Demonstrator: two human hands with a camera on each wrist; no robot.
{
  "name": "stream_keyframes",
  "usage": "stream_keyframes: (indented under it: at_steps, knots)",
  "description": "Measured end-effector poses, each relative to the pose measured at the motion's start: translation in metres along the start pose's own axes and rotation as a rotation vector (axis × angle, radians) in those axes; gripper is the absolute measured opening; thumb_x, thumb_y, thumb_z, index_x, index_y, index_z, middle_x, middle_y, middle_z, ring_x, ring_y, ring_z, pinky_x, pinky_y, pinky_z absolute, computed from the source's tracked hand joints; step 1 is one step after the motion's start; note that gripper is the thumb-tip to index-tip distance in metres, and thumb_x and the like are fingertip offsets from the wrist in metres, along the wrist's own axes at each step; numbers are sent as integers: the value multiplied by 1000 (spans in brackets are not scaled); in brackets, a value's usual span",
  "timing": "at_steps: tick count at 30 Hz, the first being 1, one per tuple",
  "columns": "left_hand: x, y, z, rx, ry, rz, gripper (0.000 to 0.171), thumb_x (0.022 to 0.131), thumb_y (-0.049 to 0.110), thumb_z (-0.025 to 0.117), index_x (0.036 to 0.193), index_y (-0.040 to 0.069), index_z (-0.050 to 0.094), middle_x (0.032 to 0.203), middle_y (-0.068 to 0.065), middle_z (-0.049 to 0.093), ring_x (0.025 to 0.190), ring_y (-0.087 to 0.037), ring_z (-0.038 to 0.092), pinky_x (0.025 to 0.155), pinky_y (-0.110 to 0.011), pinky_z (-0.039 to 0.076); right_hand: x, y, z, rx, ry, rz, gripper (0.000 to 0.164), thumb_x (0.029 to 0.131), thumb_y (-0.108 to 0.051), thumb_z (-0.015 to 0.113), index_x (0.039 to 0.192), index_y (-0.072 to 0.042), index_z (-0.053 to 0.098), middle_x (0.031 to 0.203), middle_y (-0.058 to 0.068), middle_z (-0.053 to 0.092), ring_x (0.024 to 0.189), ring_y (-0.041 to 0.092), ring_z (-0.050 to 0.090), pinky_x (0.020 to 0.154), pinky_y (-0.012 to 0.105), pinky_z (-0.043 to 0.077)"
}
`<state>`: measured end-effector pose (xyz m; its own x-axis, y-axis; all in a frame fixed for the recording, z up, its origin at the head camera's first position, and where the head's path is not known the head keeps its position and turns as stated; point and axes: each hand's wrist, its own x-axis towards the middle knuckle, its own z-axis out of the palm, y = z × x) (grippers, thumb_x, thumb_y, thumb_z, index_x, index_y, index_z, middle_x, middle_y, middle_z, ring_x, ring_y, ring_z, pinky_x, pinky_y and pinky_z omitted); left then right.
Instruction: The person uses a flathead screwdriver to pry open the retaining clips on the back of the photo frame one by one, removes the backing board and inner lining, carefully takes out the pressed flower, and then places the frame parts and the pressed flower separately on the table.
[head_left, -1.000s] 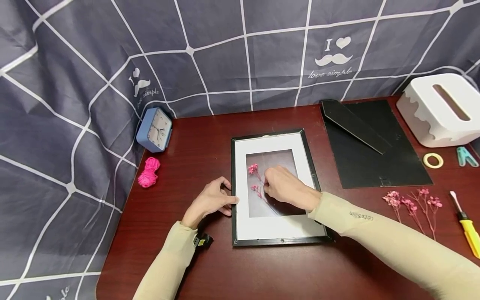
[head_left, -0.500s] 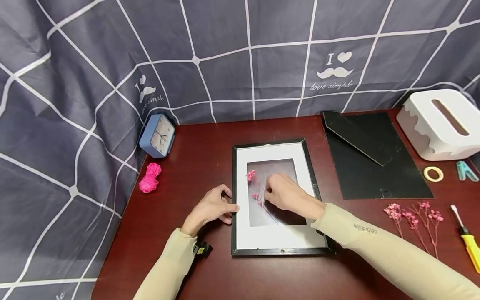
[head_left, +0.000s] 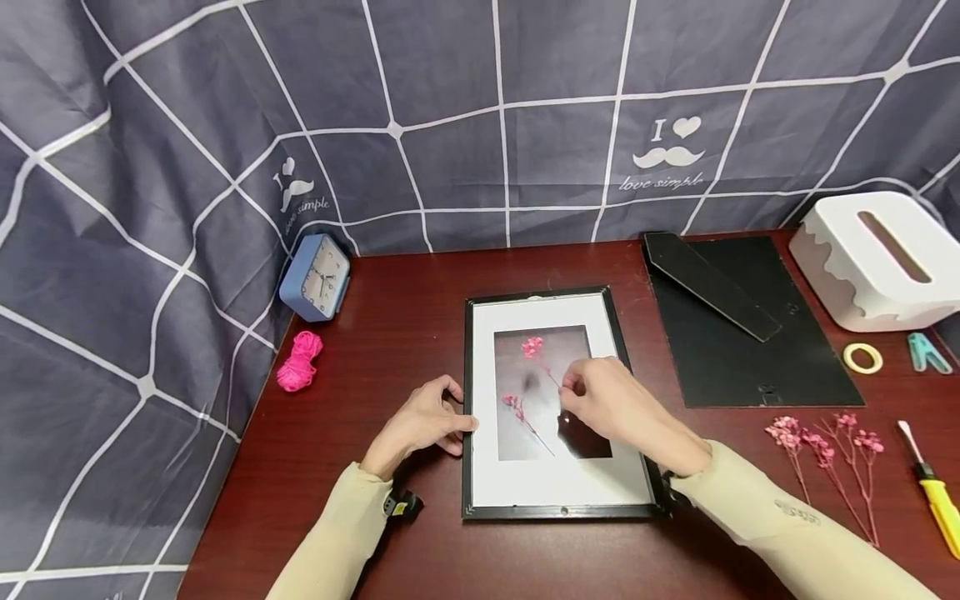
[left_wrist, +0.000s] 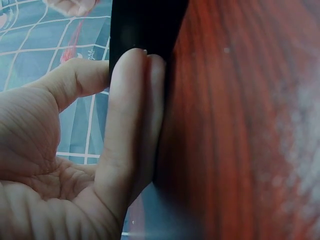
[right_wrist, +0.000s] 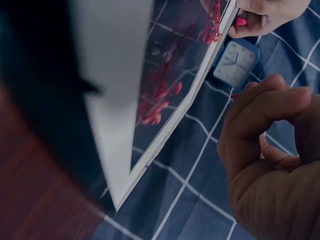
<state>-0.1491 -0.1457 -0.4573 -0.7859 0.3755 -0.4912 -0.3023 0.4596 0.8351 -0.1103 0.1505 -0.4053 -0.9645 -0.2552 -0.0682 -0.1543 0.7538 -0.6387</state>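
A black picture frame with a white mat lies on the table, its window facing up. My left hand holds the frame's left edge, thumb over the border and straight fingers along the side in the left wrist view. Over the window, my right hand pinches the thin stem of a pink dried flower sprig between thumb and fingertips; its head points up and left. A second dried flower sprig lies slanted in the window, lower left of the held one.
Several pink dried flowers lie at right beside a yellow-handled screwdriver. Behind are a black backing board, tape roll, teal clip and white tissue box. A blue clock and pink yarn stand left.
My right hand has moved to the right with the pinched sprig, whose head has shifted right, away from the mat's left edge. The left hand stays on the frame. The head view has tilted up slightly.
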Motion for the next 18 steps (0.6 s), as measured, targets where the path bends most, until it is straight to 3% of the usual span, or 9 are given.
stream_keyframes:
  at_steps: [3, 11, 18]
  knots:
    - [0, -1, 0, 4, 0, 2, 47, 90, 3, 81, 126, -5, 52, 79, -9, 68, 61, -15, 70, 59, -36, 70, -14, 7, -4, -8, 32, 14, 10, 96, -7, 68, 88, -8, 74, 72, -3, 70, 60, 8, 48, 55, 21, 39]
    - [0, -1, 0, 0, 2, -9, 48, 90, 3, 81, 127, -5, 52, 80, -9, 68, 61, -16, 71, 59, -35, 70, -50, 26, -19, -2, 105, 77, 8, 94, -7, 72, 87, -10, 75, 66, -7, 62, 60, 6, 50, 52, 20, 38]
    - [1, -2, 0, 2, 1, -10, 46, 89, 2, 80, 126, -5, 53, 79, -9, 69, 61, -16, 71, 59, -35, 70, -83, 49, -33, 54, 116, 211, 4, 98, -10, 75, 95, -8, 76, 68, -3, 65, 54, 4, 56, 47, 21, 40]
